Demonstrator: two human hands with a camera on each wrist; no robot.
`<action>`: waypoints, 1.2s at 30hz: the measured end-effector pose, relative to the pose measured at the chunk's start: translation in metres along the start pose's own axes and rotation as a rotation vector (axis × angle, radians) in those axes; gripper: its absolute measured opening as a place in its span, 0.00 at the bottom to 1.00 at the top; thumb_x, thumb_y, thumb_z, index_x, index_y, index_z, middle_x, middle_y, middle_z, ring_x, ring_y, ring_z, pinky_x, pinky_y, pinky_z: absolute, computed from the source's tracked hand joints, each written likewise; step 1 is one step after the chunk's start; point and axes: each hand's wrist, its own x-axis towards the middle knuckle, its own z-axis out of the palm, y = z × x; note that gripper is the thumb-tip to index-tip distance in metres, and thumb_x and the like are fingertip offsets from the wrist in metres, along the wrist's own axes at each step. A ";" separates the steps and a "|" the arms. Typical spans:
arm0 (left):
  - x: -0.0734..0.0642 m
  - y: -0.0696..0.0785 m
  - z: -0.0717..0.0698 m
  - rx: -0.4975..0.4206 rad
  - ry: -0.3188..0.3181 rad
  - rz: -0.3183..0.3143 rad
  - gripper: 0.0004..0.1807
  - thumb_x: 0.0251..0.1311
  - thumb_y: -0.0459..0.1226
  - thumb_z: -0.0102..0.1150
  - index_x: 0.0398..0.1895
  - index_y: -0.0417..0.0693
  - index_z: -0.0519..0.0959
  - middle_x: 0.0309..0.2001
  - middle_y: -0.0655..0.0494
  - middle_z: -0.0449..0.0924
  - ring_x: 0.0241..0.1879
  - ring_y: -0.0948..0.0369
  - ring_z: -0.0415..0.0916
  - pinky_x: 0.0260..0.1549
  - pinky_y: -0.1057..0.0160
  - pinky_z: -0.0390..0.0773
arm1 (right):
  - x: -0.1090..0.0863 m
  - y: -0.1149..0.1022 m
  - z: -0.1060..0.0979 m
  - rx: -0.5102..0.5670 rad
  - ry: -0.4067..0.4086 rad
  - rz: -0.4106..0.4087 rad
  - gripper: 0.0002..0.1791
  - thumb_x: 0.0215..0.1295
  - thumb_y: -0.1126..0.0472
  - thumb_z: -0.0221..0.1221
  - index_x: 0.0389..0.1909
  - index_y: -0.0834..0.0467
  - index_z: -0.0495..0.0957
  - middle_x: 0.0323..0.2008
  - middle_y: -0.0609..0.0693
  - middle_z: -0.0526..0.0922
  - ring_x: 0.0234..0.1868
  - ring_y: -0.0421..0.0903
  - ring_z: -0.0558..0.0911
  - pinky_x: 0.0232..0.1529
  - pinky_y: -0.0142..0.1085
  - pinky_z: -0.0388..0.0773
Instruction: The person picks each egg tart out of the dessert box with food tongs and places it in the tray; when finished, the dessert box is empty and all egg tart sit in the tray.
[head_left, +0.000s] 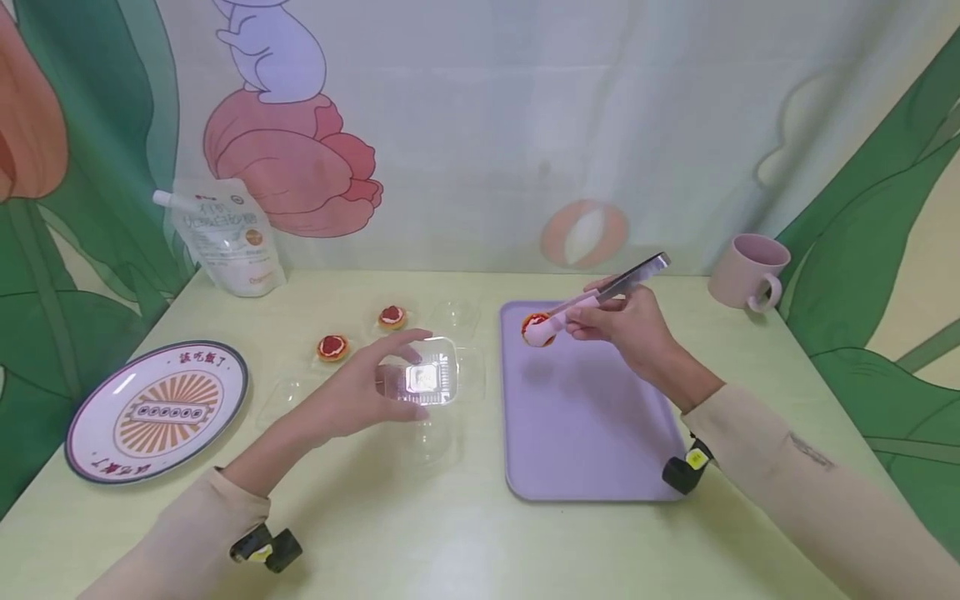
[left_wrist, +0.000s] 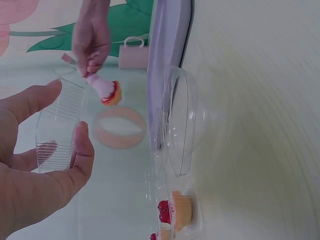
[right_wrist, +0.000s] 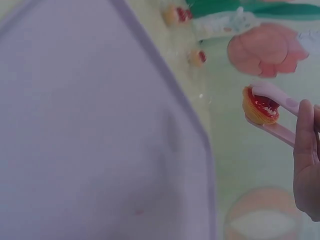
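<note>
My left hand (head_left: pixel 352 396) holds a small clear plastic box (head_left: pixel 441 375) above the table, thumb on one side and fingers on the other. The left wrist view shows the ribbed walls of this box (left_wrist: pixel 60 120) between the fingertips. In my right hand (head_left: pixel 637 333) is a pair of tongs (head_left: pixel 633 275) with pale pink tips. Those tips pinch a small tart (head_left: pixel 534 321) with a red and white topping, raised over the far left part of the lilac tray (head_left: pixel 592 450). The right wrist view shows the same tart (right_wrist: pixel 260 107) between the tips.
Two similar tarts, one farther back (head_left: pixel 392 317) and one nearer left (head_left: pixel 332 347), sit in clear packaging. Another clear plastic piece (left_wrist: pixel 182 120) lies near the tray. A patterned plate (head_left: pixel 217 417) and a white pouch (head_left: pixel 225 242) stand left; a pink mug (head_left: pixel 738 275) stands back right.
</note>
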 end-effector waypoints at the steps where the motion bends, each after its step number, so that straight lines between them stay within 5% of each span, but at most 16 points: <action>1: 0.000 0.000 0.000 -0.002 0.000 -0.009 0.47 0.49 0.34 0.76 0.73 0.59 0.64 0.61 0.43 0.73 0.48 0.49 0.79 0.40 0.60 0.80 | 0.003 0.004 -0.003 -0.011 0.012 0.009 0.17 0.61 0.77 0.62 0.46 0.67 0.67 0.27 0.47 0.88 0.26 0.41 0.88 0.33 0.35 0.85; 6: -0.005 -0.006 -0.005 -0.006 -0.023 -0.067 0.47 0.50 0.35 0.75 0.73 0.63 0.63 0.64 0.43 0.71 0.59 0.42 0.75 0.47 0.55 0.81 | 0.016 0.024 -0.013 -0.051 0.069 0.056 0.15 0.61 0.75 0.63 0.43 0.66 0.68 0.26 0.46 0.87 0.25 0.40 0.88 0.32 0.33 0.85; 9: -0.013 -0.014 -0.012 0.005 -0.047 -0.084 0.45 0.51 0.36 0.75 0.73 0.60 0.63 0.65 0.42 0.70 0.56 0.43 0.75 0.45 0.55 0.81 | 0.024 0.033 -0.017 -0.062 0.089 0.085 0.15 0.61 0.75 0.63 0.43 0.65 0.68 0.26 0.46 0.86 0.25 0.39 0.88 0.32 0.32 0.85; 14: -0.028 -0.029 -0.025 0.057 -0.084 -0.026 0.42 0.50 0.34 0.75 0.69 0.49 0.66 0.63 0.40 0.71 0.47 0.49 0.79 0.41 0.57 0.80 | 0.034 0.042 -0.021 -0.058 0.115 0.120 0.15 0.61 0.76 0.62 0.43 0.66 0.67 0.24 0.46 0.85 0.24 0.39 0.87 0.32 0.32 0.85; 21: -0.048 -0.044 -0.037 0.217 -0.099 0.043 0.42 0.48 0.39 0.77 0.67 0.41 0.67 0.58 0.39 0.74 0.54 0.45 0.75 0.50 0.49 0.76 | 0.041 0.049 -0.023 -0.017 0.116 0.132 0.14 0.60 0.79 0.60 0.42 0.68 0.67 0.22 0.47 0.85 0.23 0.40 0.87 0.32 0.32 0.85; 28: -0.060 -0.058 -0.039 0.305 -0.080 0.031 0.43 0.44 0.40 0.79 0.65 0.41 0.70 0.55 0.43 0.77 0.54 0.46 0.73 0.49 0.45 0.76 | 0.044 0.051 -0.022 -0.021 0.117 0.131 0.16 0.58 0.78 0.62 0.42 0.66 0.66 0.24 0.49 0.86 0.24 0.40 0.87 0.32 0.33 0.85; 36: -0.062 -0.069 -0.034 0.429 -0.091 0.055 0.43 0.38 0.38 0.81 0.62 0.39 0.73 0.50 0.48 0.77 0.50 0.48 0.73 0.47 0.52 0.74 | 0.051 0.053 -0.027 -0.079 0.128 0.114 0.18 0.59 0.76 0.63 0.43 0.63 0.65 0.23 0.47 0.84 0.22 0.40 0.86 0.30 0.33 0.85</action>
